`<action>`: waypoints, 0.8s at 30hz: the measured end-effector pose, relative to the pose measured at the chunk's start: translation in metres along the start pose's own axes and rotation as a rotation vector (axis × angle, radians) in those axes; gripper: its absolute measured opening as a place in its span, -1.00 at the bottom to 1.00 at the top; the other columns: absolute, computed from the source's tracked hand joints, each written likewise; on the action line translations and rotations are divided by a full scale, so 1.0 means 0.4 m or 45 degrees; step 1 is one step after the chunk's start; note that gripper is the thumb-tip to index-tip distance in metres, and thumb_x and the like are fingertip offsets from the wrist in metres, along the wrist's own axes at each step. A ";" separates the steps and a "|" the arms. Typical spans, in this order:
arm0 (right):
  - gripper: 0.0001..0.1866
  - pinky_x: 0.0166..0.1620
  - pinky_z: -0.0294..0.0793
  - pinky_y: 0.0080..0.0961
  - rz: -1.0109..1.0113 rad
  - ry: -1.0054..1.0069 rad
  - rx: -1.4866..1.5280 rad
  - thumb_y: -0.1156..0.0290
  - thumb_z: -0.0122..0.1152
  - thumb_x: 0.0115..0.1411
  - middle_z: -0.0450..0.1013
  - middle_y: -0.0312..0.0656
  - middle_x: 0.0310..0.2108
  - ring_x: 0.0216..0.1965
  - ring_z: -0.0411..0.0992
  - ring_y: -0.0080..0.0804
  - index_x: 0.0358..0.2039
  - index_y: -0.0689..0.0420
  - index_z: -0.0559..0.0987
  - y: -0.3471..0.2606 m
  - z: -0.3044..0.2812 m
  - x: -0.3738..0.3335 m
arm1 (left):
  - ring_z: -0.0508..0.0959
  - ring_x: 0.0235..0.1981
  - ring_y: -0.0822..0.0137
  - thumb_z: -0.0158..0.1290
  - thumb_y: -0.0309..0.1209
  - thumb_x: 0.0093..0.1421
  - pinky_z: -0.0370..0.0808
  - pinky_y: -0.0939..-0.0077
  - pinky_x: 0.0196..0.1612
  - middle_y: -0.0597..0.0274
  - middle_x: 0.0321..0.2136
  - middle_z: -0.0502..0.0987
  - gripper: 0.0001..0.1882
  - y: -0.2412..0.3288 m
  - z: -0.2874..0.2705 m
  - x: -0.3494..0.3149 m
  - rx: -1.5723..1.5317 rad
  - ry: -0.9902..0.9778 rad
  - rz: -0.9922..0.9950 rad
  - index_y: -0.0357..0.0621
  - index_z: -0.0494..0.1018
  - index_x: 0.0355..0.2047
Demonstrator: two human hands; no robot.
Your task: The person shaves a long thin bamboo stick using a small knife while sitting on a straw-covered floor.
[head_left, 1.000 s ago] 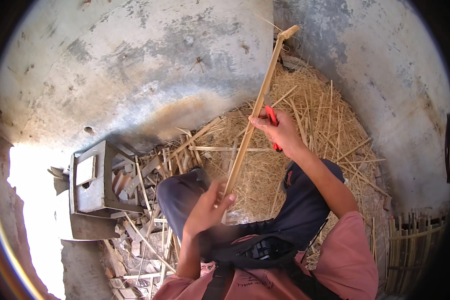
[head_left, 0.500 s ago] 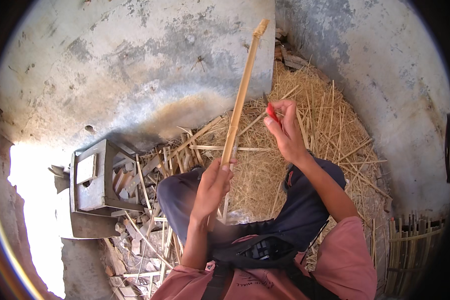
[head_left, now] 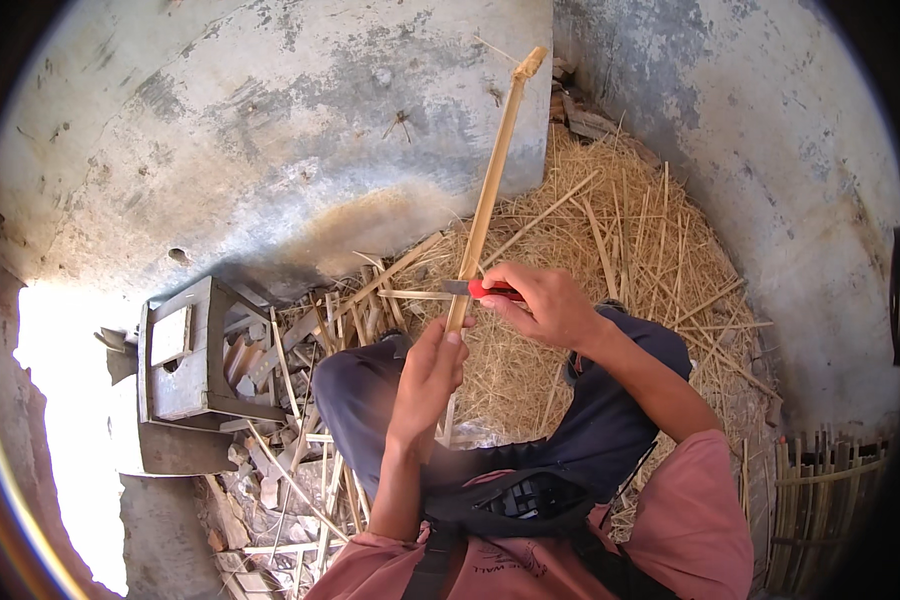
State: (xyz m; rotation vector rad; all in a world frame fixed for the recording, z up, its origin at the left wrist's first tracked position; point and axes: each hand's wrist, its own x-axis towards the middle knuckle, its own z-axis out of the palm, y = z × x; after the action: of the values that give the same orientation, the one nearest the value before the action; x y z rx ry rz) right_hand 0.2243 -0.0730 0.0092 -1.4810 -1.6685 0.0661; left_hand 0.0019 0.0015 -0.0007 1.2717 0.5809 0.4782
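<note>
A long, thin bamboo strip stands nearly upright in front of the person, its top leaning away to the right toward the grey wall, its lower end running down behind the left hand; that hand is closed around the strip's lower part, fingers curled, thumb along the stick; just above it the right hand is clenched on a knife with a red handle, whose short blade lies crosswise against the strip, touching it a little above the left hand's fingertips; both hands sit close together over the person's lap, above dark trousers, the forearms coming up from pink sleeves at the lower edge; beyond the right hand a heap of straw and split slivers spreads across the floor up to the wall; to the left of the left hand stands a small grey wooden stool, with chips and offcuts scattered between it and the person's knee; low to the right of the right arm, a row of thin sticks leans by the wall.
</note>
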 end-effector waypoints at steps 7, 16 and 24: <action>-0.78 -0.45 0.52 -0.27 -0.042 0.047 -0.126 0.22 0.37 0.40 0.60 -0.24 -0.40 -0.47 0.60 -0.21 -0.28 0.07 0.58 -0.017 -0.003 0.001 | 0.23 -0.56 0.66 -0.13 -0.34 0.63 0.19 0.63 -0.50 0.49 -0.55 0.27 -0.70 -0.002 0.011 -0.018 0.281 0.124 0.113 -0.25 0.51 0.12; -0.79 -0.52 0.46 -0.30 -0.133 0.101 -0.289 0.23 0.37 0.39 0.51 -0.26 -0.45 -0.57 0.50 -0.29 -0.31 0.03 0.57 -0.015 0.010 -0.009 | 0.32 -0.61 0.47 -0.14 -0.37 0.60 0.29 0.42 -0.49 0.29 -0.61 0.34 -0.71 -0.014 0.014 -0.028 0.614 0.252 0.218 -0.24 0.56 0.03; -0.84 -0.46 0.36 -0.51 0.448 0.312 -0.200 0.32 0.26 0.50 0.56 -0.28 -0.53 -0.56 0.43 -0.57 -0.21 0.12 0.56 0.192 -0.191 0.048 | 0.25 -0.57 0.66 -0.09 -0.37 0.61 0.22 0.61 -0.49 0.48 -0.56 0.33 -0.73 -0.089 -0.003 -0.161 0.622 0.087 0.083 -0.27 0.56 0.00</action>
State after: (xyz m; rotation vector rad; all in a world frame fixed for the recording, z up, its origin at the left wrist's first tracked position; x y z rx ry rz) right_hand 0.3332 -0.0723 0.0238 -1.8106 -1.2288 -0.0547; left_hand -0.0476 -0.0465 -0.0267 1.7481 0.7436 0.4494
